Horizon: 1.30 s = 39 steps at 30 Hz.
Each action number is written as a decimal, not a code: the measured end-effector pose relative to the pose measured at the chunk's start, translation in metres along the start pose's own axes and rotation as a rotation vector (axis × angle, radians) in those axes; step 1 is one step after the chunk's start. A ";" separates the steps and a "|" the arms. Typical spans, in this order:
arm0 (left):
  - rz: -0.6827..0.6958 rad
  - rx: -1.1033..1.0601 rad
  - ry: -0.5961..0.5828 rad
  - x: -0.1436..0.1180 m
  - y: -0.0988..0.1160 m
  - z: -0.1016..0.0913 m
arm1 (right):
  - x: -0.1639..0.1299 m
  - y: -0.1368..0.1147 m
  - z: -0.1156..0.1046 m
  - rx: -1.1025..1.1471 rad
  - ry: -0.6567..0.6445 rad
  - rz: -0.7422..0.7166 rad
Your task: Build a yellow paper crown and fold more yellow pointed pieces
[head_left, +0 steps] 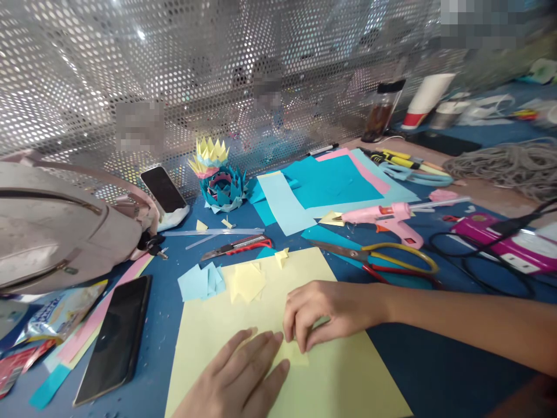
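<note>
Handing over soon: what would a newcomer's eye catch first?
The left hand and right hand, over a yellow piece on the large yellow sheet, front and centre. Next, the pink glue gun behind the scissors on the right, and the spiky paper ornament by the metal screen.

Mod. bright, flat light – soft shadows, wide-angle stretch.
Glare specks on perf. metal panel [195, 64], esp. upper L; faint shadow on yellow sheet [352, 377] below R hand [322, 307]; btm R corner dim; far R bkgd soft/smeared, white cup [429, 101] skewed near edge – pixelated blocks, biggest top R.
</note>
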State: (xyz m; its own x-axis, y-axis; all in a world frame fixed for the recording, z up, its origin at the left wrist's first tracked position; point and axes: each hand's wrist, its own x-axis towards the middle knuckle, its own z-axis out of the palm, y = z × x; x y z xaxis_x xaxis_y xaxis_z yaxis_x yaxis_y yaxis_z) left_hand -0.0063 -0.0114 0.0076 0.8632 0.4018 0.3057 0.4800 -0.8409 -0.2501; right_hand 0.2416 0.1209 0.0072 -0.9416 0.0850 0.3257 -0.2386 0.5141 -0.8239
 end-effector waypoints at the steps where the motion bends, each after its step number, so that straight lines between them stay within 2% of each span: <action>1: 0.002 0.000 0.000 0.000 0.000 0.000 | 0.000 0.000 0.000 -0.001 -0.002 0.002; 15: -0.027 -0.022 0.013 -0.005 0.002 0.002 | -0.001 -0.001 0.001 -0.026 0.006 0.017; 30: 0.026 0.010 -0.023 -0.004 0.001 0.001 | -0.001 0.001 0.001 -0.048 -0.005 -0.011; 35: -0.026 0.010 0.052 -0.005 0.006 0.008 | 0.000 -0.001 0.000 -0.062 -0.018 -0.034; 39: -0.032 0.029 0.067 -0.002 0.007 0.007 | -0.001 -0.001 0.003 -0.198 0.018 -0.097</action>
State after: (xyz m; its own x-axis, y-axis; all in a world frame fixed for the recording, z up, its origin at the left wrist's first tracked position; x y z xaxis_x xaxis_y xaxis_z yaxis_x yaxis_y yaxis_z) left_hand -0.0038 -0.0150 -0.0014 0.8351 0.4027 0.3747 0.5128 -0.8163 -0.2657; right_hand 0.2422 0.1178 0.0060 -0.9116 0.0418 0.4088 -0.2746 0.6781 -0.6817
